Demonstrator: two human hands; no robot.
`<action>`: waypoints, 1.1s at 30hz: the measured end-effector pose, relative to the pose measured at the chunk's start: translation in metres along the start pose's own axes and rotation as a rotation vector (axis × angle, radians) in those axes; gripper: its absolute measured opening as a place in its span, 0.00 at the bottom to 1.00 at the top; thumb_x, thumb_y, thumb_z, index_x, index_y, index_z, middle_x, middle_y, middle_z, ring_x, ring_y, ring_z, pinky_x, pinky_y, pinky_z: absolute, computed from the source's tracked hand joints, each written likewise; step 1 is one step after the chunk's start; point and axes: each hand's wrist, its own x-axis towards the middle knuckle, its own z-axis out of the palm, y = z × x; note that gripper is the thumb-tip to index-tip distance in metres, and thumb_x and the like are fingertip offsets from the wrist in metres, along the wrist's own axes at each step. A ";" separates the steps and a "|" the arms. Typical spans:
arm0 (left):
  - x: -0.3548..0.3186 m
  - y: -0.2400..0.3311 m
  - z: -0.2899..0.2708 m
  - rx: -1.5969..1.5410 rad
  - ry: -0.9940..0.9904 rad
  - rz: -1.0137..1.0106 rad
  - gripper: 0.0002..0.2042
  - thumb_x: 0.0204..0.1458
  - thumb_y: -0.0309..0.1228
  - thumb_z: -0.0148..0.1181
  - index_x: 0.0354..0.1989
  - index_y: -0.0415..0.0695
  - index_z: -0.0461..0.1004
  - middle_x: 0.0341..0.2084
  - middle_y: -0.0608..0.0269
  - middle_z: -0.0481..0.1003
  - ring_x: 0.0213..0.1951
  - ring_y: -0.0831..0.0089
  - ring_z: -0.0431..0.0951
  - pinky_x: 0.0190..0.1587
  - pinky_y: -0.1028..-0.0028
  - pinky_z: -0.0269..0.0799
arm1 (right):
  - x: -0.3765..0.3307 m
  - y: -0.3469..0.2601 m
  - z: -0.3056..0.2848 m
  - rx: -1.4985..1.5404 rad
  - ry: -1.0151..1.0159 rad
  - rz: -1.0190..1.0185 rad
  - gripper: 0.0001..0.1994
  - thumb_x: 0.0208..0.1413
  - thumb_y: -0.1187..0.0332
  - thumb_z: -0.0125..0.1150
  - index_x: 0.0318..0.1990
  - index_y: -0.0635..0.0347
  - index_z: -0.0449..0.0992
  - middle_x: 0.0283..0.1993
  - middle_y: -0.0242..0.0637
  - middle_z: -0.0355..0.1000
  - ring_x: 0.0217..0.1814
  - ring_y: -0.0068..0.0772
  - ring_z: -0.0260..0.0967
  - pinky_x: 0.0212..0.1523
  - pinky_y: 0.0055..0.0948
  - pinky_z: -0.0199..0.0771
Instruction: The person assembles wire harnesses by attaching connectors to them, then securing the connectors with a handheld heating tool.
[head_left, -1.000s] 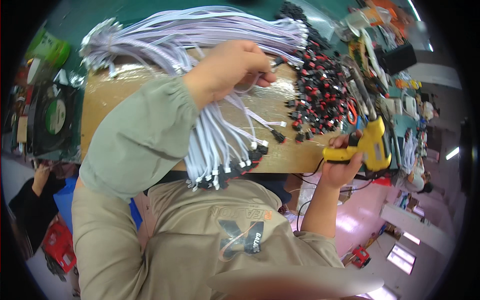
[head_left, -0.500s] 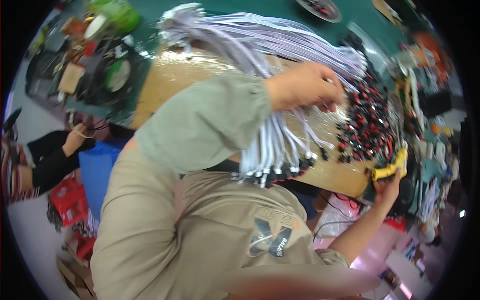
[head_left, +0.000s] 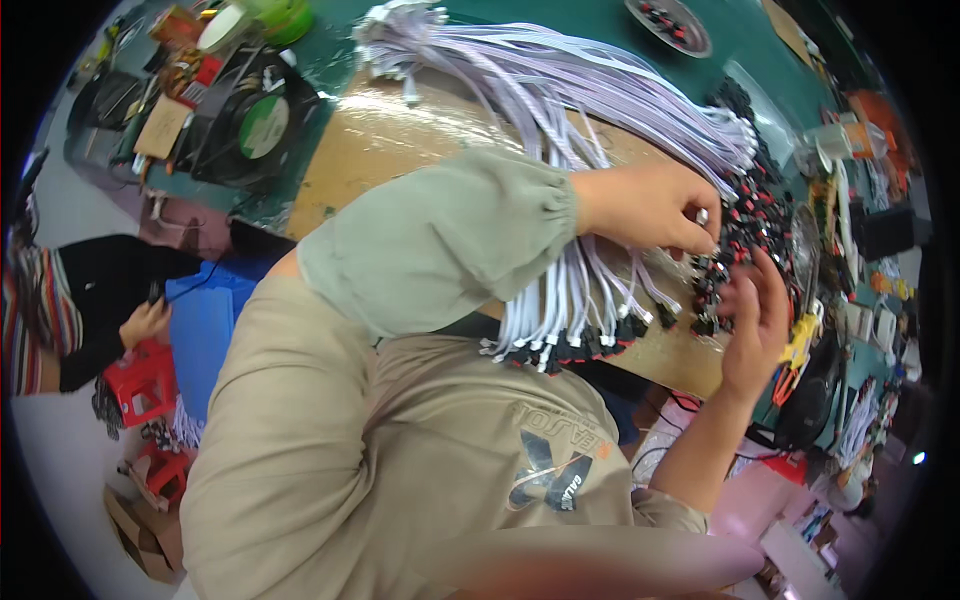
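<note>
Left of connector pile (head_left: 752, 222): left hand (head_left: 648, 207), curled, hold unclear. Pile's near edge: right hand (head_left: 756, 335), fingers parted. Pile's right: yellow glue gun (head_left: 801, 340).

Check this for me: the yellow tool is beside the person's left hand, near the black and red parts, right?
Not quite: the head view shows the yellow tool beside the right hand, not the left hand. It is indeed near the black and red parts.

A cable-assembly workshop: bundled white cables (head_left: 590, 68) beyond the left fingers (head_left: 690, 237), heaped black-and-red connectors (head_left: 764, 214) beyond the right fingers (head_left: 773, 285).
</note>
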 end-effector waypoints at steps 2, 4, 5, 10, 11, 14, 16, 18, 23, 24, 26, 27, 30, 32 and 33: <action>0.000 -0.004 -0.003 0.006 0.013 0.005 0.08 0.49 0.31 0.62 0.33 0.40 0.76 0.24 0.66 0.76 0.27 0.81 0.77 0.31 0.78 0.71 | 0.012 0.001 0.019 0.108 -0.051 0.056 0.15 0.60 0.71 0.55 0.53 0.63 0.71 0.40 0.32 0.72 0.31 0.16 0.67 0.31 0.16 0.67; -0.001 -0.005 -0.003 0.003 0.010 0.020 0.08 0.50 0.31 0.62 0.34 0.40 0.75 0.24 0.68 0.75 0.28 0.83 0.75 0.31 0.80 0.70 | 0.020 -0.003 0.024 0.023 -0.063 0.106 0.13 0.60 0.70 0.56 0.50 0.63 0.74 0.36 0.30 0.73 0.32 0.15 0.68 0.32 0.16 0.67; -0.002 -0.002 -0.004 -0.108 0.038 -0.024 0.08 0.50 0.31 0.62 0.35 0.40 0.75 0.24 0.69 0.74 0.28 0.84 0.73 0.31 0.80 0.68 | 0.022 -0.001 0.024 0.136 -0.055 0.141 0.11 0.59 0.70 0.57 0.47 0.64 0.76 0.33 0.29 0.74 0.32 0.15 0.69 0.32 0.16 0.67; -0.001 0.001 -0.004 0.037 0.111 -0.032 0.09 0.48 0.30 0.63 0.36 0.40 0.75 0.22 0.72 0.71 0.27 0.84 0.67 0.30 0.80 0.63 | 0.026 -0.004 0.019 0.218 -0.027 0.153 0.12 0.58 0.70 0.58 0.47 0.65 0.75 0.32 0.31 0.74 0.30 0.17 0.69 0.30 0.16 0.66; -0.001 -0.001 -0.003 0.088 0.118 -0.023 0.09 0.48 0.30 0.64 0.36 0.39 0.75 0.22 0.72 0.70 0.26 0.84 0.66 0.29 0.80 0.62 | 0.026 -0.004 0.018 0.218 -0.025 0.155 0.12 0.58 0.71 0.58 0.47 0.65 0.75 0.32 0.31 0.74 0.30 0.17 0.68 0.30 0.16 0.66; -0.001 -0.002 -0.004 0.173 0.115 0.014 0.09 0.48 0.31 0.64 0.34 0.39 0.75 0.22 0.71 0.70 0.25 0.84 0.65 0.28 0.80 0.62 | 0.025 -0.004 0.017 0.218 -0.018 0.157 0.12 0.58 0.71 0.59 0.48 0.64 0.75 0.32 0.31 0.74 0.30 0.16 0.68 0.31 0.16 0.66; -0.001 0.002 -0.003 0.203 0.106 -0.037 0.09 0.49 0.30 0.64 0.33 0.38 0.75 0.22 0.71 0.71 0.25 0.84 0.66 0.27 0.80 0.62 | 0.025 -0.004 0.018 0.237 -0.036 0.159 0.11 0.58 0.71 0.59 0.47 0.64 0.75 0.32 0.29 0.73 0.30 0.15 0.67 0.31 0.15 0.66; -0.001 -0.002 -0.002 0.156 0.124 -0.031 0.09 0.49 0.30 0.64 0.32 0.38 0.74 0.22 0.71 0.71 0.25 0.84 0.66 0.27 0.80 0.63 | 0.024 -0.002 0.019 0.242 -0.052 0.155 0.12 0.57 0.72 0.60 0.47 0.64 0.76 0.32 0.28 0.73 0.31 0.14 0.67 0.32 0.15 0.67; -0.001 -0.003 -0.001 0.076 0.154 -0.043 0.08 0.48 0.28 0.65 0.32 0.38 0.74 0.21 0.71 0.71 0.25 0.85 0.67 0.27 0.81 0.64 | 0.022 -0.002 0.027 0.259 -0.055 0.190 0.12 0.55 0.71 0.62 0.47 0.64 0.76 0.30 0.28 0.73 0.30 0.14 0.67 0.31 0.15 0.67; -0.001 -0.003 -0.001 0.087 0.167 -0.054 0.08 0.47 0.28 0.65 0.31 0.38 0.74 0.21 0.71 0.71 0.25 0.85 0.67 0.27 0.81 0.64 | 0.022 -0.002 0.029 0.259 -0.054 0.189 0.12 0.55 0.71 0.62 0.47 0.64 0.76 0.30 0.28 0.73 0.30 0.14 0.67 0.31 0.15 0.67; -0.001 -0.002 -0.001 0.097 0.179 -0.062 0.07 0.47 0.28 0.65 0.31 0.38 0.74 0.21 0.71 0.71 0.25 0.85 0.67 0.26 0.81 0.64 | 0.022 -0.002 0.032 0.272 -0.022 0.202 0.13 0.55 0.71 0.63 0.47 0.65 0.76 0.30 0.28 0.73 0.30 0.15 0.67 0.31 0.16 0.67; -0.001 0.000 -0.001 0.130 0.195 -0.072 0.08 0.47 0.28 0.66 0.31 0.38 0.75 0.21 0.71 0.71 0.24 0.85 0.67 0.26 0.81 0.64 | 0.022 -0.002 0.033 0.269 -0.019 0.200 0.13 0.55 0.71 0.63 0.47 0.65 0.76 0.30 0.28 0.73 0.30 0.15 0.67 0.31 0.16 0.67; -0.002 0.000 0.000 0.216 0.232 -0.072 0.08 0.46 0.28 0.66 0.30 0.39 0.75 0.21 0.71 0.71 0.24 0.85 0.67 0.26 0.80 0.64 | 0.021 0.000 0.037 0.271 -0.011 0.200 0.13 0.54 0.71 0.63 0.47 0.65 0.76 0.30 0.29 0.74 0.29 0.15 0.68 0.31 0.16 0.67; -0.002 0.001 0.002 0.268 0.250 -0.061 0.08 0.45 0.28 0.67 0.30 0.39 0.75 0.21 0.71 0.72 0.24 0.85 0.67 0.26 0.79 0.64 | 0.020 -0.001 0.038 0.281 0.004 0.217 0.14 0.54 0.70 0.64 0.47 0.65 0.77 0.30 0.29 0.74 0.29 0.16 0.68 0.30 0.16 0.67; -0.002 0.003 0.003 0.273 0.246 -0.062 0.09 0.45 0.28 0.67 0.31 0.39 0.75 0.21 0.71 0.72 0.24 0.84 0.67 0.26 0.79 0.64 | 0.020 -0.001 0.038 0.288 0.009 0.212 0.13 0.54 0.71 0.64 0.47 0.65 0.77 0.30 0.29 0.74 0.29 0.16 0.68 0.30 0.16 0.67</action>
